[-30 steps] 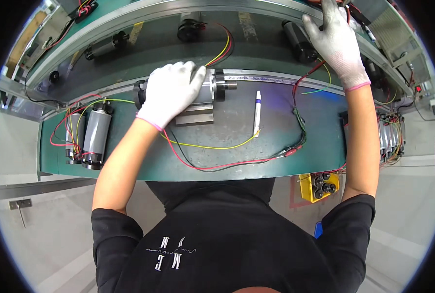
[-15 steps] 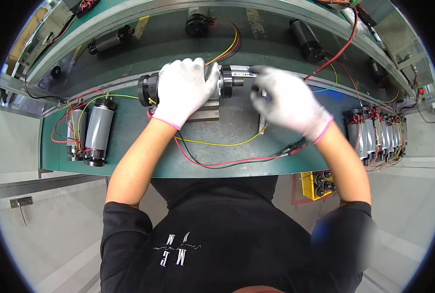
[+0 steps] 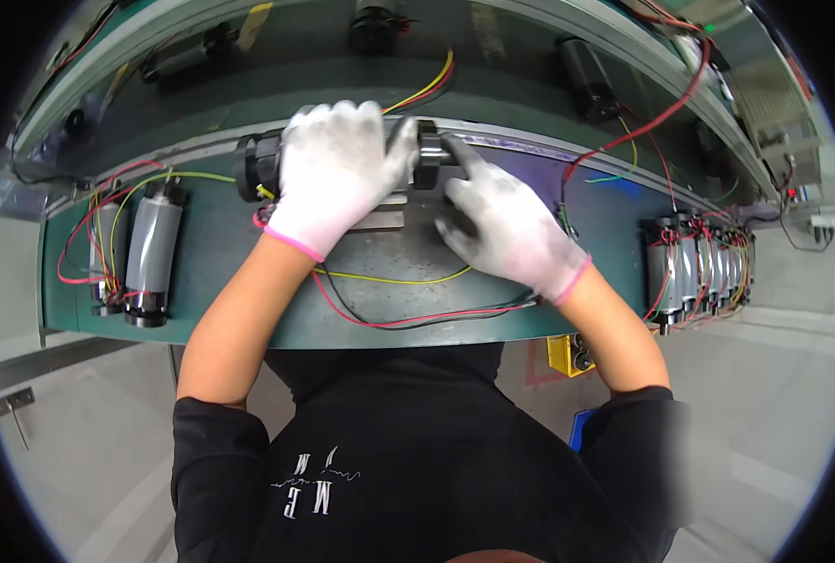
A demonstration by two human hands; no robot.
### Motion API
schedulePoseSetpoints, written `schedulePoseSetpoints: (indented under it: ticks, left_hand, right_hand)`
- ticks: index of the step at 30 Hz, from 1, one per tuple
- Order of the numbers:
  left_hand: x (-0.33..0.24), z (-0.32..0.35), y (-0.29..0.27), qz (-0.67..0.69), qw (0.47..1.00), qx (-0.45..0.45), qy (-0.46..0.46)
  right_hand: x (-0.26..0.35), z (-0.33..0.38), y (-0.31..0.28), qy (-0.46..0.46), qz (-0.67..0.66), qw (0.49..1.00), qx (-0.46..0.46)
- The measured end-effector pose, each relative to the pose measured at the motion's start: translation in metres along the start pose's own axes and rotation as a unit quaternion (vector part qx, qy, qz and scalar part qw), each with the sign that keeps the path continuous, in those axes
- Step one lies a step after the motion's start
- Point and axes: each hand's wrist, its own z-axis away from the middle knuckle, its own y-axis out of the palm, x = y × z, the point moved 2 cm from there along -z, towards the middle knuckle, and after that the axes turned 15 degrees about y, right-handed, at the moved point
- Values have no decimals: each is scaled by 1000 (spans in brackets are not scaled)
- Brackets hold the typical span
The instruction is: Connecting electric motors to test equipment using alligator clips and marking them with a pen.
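Note:
A cylindrical motor with black end caps (image 3: pixel 425 158) lies sideways above a metal block (image 3: pixel 380 220) on the green bench. My left hand (image 3: pixel 331 178), in a white glove, is wrapped over its middle and hides most of the body. At the motor's right end is my right hand (image 3: pixel 516 225), gloved too, its dark-tipped index finger stretched to the shaft end. Its thumb and other fingers are spread apart below, holding nothing I can see. Yellow, red and black wires (image 3: pixel 389 279) curve across the bench in front of the block.
Two grey motors (image 3: pixel 155 251) with wires stand at the bench's left. A row of several wired motors (image 3: pixel 685 267) is at the right. More motors (image 3: pixel 586 80) lie on the dark surface behind the metal rail (image 3: pixel 539 148). Below the bench is a yellow bin (image 3: pixel 560 357).
My right hand has moved left to the motor's shaft end, and its index finger has stretched out. My left hand stays on the motor. The whole view has shifted slightly.

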Motion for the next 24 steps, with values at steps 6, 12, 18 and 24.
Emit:
schedulePoseSetpoints:
  ticks: [6,12,18,24]
  left_hand:
    - [3,-1,0,26,999,15,-16]
    - [4,1,-1,30,1000,-1,-6]
    - [2,1,2,37,999,-25,8]
    - [3,1,0,40,999,-10,-10]
  right_hand:
    - [11,5,4,89,48,992,81]
    - [24,1,6,80,58,995,25]
    - [16,4,8,64,22,998,-17]
    - [13,12,17,88,37,995,28]
